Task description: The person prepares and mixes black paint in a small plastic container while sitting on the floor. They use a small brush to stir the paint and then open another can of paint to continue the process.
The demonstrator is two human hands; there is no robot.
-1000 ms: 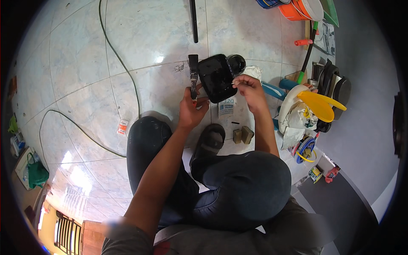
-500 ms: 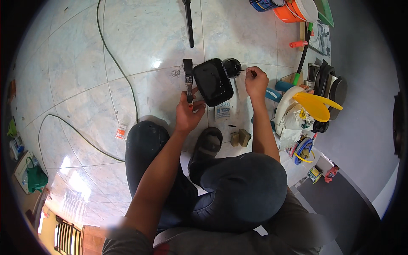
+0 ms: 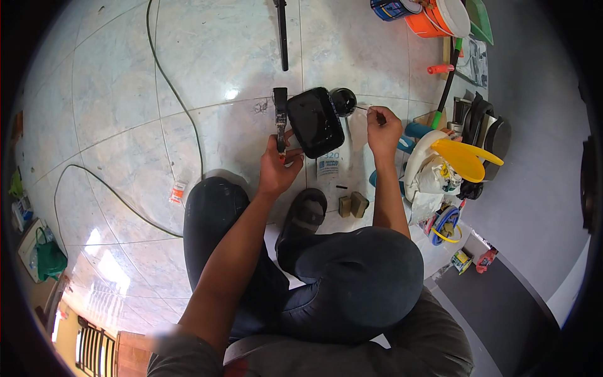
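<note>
My left hand (image 3: 277, 168) grips a paintbrush (image 3: 280, 118) with dark bristles pointing away from me, and its fingers also reach the near left corner of a black tray (image 3: 315, 122). Wet-looking black paint gives the tray a glossy surface. Right against the tray's far right side is a small round black container (image 3: 343, 102), its inside dark and shiny. To the right of that, my right hand (image 3: 384, 133) is pinched around a thin dark stick (image 3: 363, 109) whose tip reaches the container's rim. Whether the tip is inside cannot be made out.
Two small brown blocks (image 3: 358, 205) and a printed sheet (image 3: 328, 167) lie before my foot. Toward the wall stand a white bucket with a yellow scoop (image 3: 461, 160), an orange pail (image 3: 433, 24) and several tools. A green cable (image 3: 179, 100) runs across the tiles at left.
My right hand has shifted slightly right and toward me with the thin stick, which shows more plainly beside the container. The left hand keeps its hold on the paintbrush.
</note>
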